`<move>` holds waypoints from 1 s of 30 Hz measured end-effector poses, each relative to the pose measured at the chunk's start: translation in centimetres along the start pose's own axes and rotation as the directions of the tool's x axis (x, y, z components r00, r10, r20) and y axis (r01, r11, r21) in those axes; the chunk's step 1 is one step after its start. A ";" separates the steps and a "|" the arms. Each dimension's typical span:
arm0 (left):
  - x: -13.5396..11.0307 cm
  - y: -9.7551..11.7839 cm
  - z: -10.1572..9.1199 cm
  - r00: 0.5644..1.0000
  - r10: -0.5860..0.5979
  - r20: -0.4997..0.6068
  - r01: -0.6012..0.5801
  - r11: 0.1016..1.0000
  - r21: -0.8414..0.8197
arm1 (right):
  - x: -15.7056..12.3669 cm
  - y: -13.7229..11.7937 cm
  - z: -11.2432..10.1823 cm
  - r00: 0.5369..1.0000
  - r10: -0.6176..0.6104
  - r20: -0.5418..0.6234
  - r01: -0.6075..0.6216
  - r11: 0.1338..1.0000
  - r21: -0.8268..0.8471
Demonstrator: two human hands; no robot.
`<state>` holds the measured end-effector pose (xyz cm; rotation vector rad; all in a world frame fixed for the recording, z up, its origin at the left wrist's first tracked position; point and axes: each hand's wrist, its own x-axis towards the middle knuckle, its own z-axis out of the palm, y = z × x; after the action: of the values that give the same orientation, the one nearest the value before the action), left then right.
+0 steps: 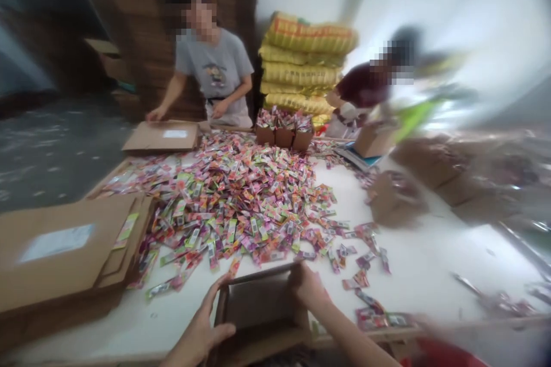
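Observation:
An open-topped cardboard box (262, 304) is at the table's near edge, tilted so that its bare inner walls show. My left hand (210, 321) grips its left side, thumb over the rim and fingers outside. At the far right corner, my right hand (307, 287) is closed around the rim, somewhat blurred. Just beyond the box lies a big heap of small, colourful plastic packets (249, 200) in pink, green and orange. A few stray packets (365, 284) lie to the right of my right hand. The lower part of the box is cut off by the frame's edge.
Flattened cartons (47, 252) are stacked on the left. Across the white table (430, 264), one person (213, 69) touches a closed carton (161, 136); another (365, 86) handles a box. Small filled boxes (284, 136) stand at the back, before yellow sacks (301, 69). More boxes (396, 198) stand right.

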<state>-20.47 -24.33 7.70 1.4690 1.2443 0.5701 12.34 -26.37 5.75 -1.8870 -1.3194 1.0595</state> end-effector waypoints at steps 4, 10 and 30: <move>3.2 -1.7 3.3 0.925 0.114 -0.364 -0.045 0.980 0.193 | 1.1 0.1 0.5 0.992 -0.072 -0.100 0.065 0.995 -0.071; 3.5 -4.2 3.9 0.916 0.258 -0.306 -0.255 0.966 0.050 | -3.6 -5.2 -4.7 0.915 -0.377 0.142 0.395 0.909 -0.135; 1.5 6.2 1.6 0.875 0.019 0.483 -0.387 0.628 0.675 | -8.5 -7.0 -2.7 0.905 -0.195 0.377 0.374 0.787 -0.490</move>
<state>-16.20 -22.87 12.47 2.3251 0.9721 -0.2169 9.78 -32.13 15.11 -1.8519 -2.2219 0.8896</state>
